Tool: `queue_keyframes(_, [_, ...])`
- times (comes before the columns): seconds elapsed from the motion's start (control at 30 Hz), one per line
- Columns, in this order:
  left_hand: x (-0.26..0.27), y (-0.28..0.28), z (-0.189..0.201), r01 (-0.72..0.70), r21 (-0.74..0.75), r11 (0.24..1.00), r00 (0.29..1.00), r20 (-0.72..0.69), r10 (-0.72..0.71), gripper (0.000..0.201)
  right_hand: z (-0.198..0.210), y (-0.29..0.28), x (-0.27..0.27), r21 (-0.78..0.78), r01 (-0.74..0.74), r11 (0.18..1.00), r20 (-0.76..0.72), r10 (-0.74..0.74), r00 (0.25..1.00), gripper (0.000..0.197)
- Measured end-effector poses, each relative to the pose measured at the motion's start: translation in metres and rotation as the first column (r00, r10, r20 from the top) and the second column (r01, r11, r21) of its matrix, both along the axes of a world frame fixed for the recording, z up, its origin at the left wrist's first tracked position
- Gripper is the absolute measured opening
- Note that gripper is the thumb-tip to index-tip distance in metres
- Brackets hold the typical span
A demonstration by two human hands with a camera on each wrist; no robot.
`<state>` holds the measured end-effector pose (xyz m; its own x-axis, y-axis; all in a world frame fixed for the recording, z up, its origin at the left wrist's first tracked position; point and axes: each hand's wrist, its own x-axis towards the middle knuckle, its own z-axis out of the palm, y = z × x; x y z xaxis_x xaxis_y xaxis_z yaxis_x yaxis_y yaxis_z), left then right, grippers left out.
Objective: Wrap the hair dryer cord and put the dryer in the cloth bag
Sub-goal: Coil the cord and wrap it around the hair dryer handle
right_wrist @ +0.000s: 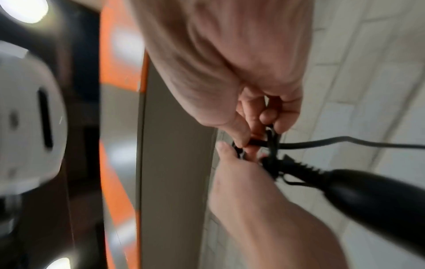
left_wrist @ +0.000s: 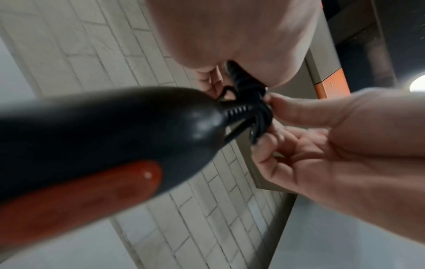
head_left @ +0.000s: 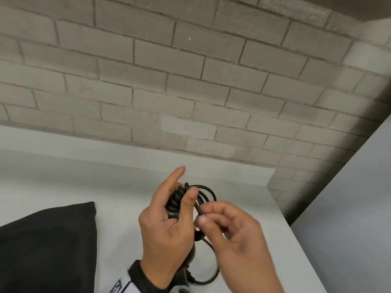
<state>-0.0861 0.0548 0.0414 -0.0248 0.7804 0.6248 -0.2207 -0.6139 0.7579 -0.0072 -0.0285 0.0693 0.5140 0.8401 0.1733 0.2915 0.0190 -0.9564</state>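
My left hand (head_left: 186, 200) grips a bundle of wound black cord (head_left: 208, 193) above the table, thumb pressed on the coils and index finger sticking out. My right hand (head_left: 206, 215) pinches a strand of the cord just right of the bundle. A loose loop of cord (head_left: 212, 278) hangs below the hands. The hair dryer (left_wrist: 103, 127), black with a red panel, hangs from the bundle under my left wrist; it also shows as the dryer (right_wrist: 372, 196) in the right wrist view. The head view hides most of it. The black cloth bag (head_left: 48, 246) lies flat at lower left.
A white table (head_left: 105, 182) runs up to a grey brick wall (head_left: 190, 81). The table's right edge (head_left: 296, 240) falls away beside a second pale surface (head_left: 349, 208). An orange and grey panel (right_wrist: 119, 72) shows behind the hands in the right wrist view.
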Motion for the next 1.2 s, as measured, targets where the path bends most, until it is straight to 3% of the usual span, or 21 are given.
queue_keyframes(0.07, [-0.002, 0.005, -0.001, -0.002, 0.075, 0.997, 1.000, -0.022, 0.003, 0.028, 0.017, -0.005, 0.011, 0.028, -0.119, 0.993, -0.306, 0.122, 0.944, 0.011])
queue_keyframes(0.13, [-0.003, 0.009, -0.002, 0.006, 0.139, 0.990, 0.999, -0.032, -0.001, 0.027, 0.024, -0.009, 0.022, 0.080, -0.253, 0.964, -0.531, 0.256, 0.808, 0.013])
queue_keyframes(0.17, [-0.003, 0.010, -0.002, 0.010, 0.160, 0.987, 0.999, -0.041, -0.003, 0.028, 0.025, -0.010, 0.026, 0.100, -0.292, 0.951, -0.593, 0.293, 0.750, 0.013])
queue_keyframes(0.23, [-0.002, 0.011, -0.001, 0.014, 0.172, 0.985, 0.999, -0.054, -0.005, 0.026, 0.021, -0.011, 0.032, 0.134, -0.337, 0.932, -0.612, 0.345, 0.711, 0.020])
queue_keyframes(0.33, [-0.002, 0.013, -0.001, 0.014, 0.151, 0.988, 0.999, -0.048, -0.006, 0.016, 0.010, -0.012, 0.031, 0.147, -0.331, 0.932, -0.467, 0.360, 0.808, 0.040])
queue_keyframes(0.37, [-0.002, 0.014, -0.001, 0.008, 0.147, 0.989, 0.999, -0.045, -0.002, 0.016, 0.004, -0.013, 0.028, 0.146, -0.301, 0.942, -0.363, 0.334, 0.870, 0.037])
queue_keyframes(0.43, [-0.002, 0.015, -0.001, 0.010, 0.131, 0.991, 0.999, -0.035, -0.005, 0.019, -0.012, -0.013, 0.021, 0.161, -0.178, 0.971, -0.009, 0.182, 0.983, 0.024])
queue_keyframes(0.47, [-0.002, 0.015, -0.002, 0.024, 0.117, 0.993, 0.999, -0.026, -0.021, 0.020, -0.019, -0.012, 0.018, 0.195, -0.103, 0.975, 0.202, 0.063, 0.977, 0.019])
queue_keyframes(0.5, [-0.002, 0.015, -0.002, 0.040, 0.105, 0.994, 0.999, -0.017, -0.039, 0.021, -0.026, -0.010, 0.015, 0.243, -0.068, 0.968, 0.378, -0.030, 0.925, 0.013])
queue_keyframes(0.57, [-0.001, 0.014, -0.003, 0.056, 0.097, 0.994, 0.998, -0.008, -0.055, 0.023, -0.035, -0.008, 0.011, 0.321, -0.078, 0.944, 0.563, -0.123, 0.817, 0.009])
queue_keyframes(0.67, [0.000, 0.016, -0.004, 0.025, 0.137, 0.990, 0.999, -0.043, -0.020, 0.019, -0.030, -0.012, 0.007, 0.317, -0.062, 0.946, 0.535, -0.125, 0.836, 0.012])
queue_keyframes(0.73, [0.000, 0.020, -0.005, 0.007, 0.156, 0.988, 0.998, -0.067, 0.003, 0.013, -0.018, -0.018, 0.005, 0.247, -0.004, 0.969, 0.370, -0.090, 0.924, 0.017])
queue_keyframes(0.8, [0.001, 0.023, -0.005, 0.000, 0.171, 0.985, 0.997, -0.080, 0.013, 0.015, -0.004, -0.024, 0.010, 0.160, -0.057, 0.985, 0.122, 0.037, 0.992, 0.029])
queue_keyframes(0.87, [0.002, 0.023, -0.004, 0.001, 0.204, 0.979, 0.995, -0.101, 0.020, 0.017, 0.008, -0.030, 0.017, 0.118, -0.189, 0.975, -0.155, 0.207, 0.966, 0.039])
queue_keyframes(0.93, [0.003, 0.022, -0.002, 0.013, 0.214, 0.977, 0.994, -0.109, 0.011, 0.014, 0.012, -0.034, 0.024, 0.115, -0.281, 0.953, -0.268, 0.302, 0.915, 0.044])
queue_keyframes(1.0, [0.004, 0.022, -0.003, 0.027, 0.177, 0.984, 0.996, -0.085, -0.012, 0.016, 0.006, -0.037, 0.025, 0.152, -0.309, 0.939, -0.175, 0.333, 0.926, 0.036])
queue_keyframes(1.1, [0.003, 0.025, -0.003, 0.042, 0.132, 0.990, 0.997, -0.066, -0.034, 0.024, -0.014, -0.037, 0.023, 0.221, -0.240, 0.945, 0.113, 0.219, 0.969, 0.008])
queue_keyframes(1.2, [0.003, 0.025, -0.003, 0.072, 0.130, 0.989, 0.996, -0.060, -0.065, 0.018, -0.037, -0.031, 0.025, 0.266, -0.202, 0.942, 0.236, 0.139, 0.962, 0.013])
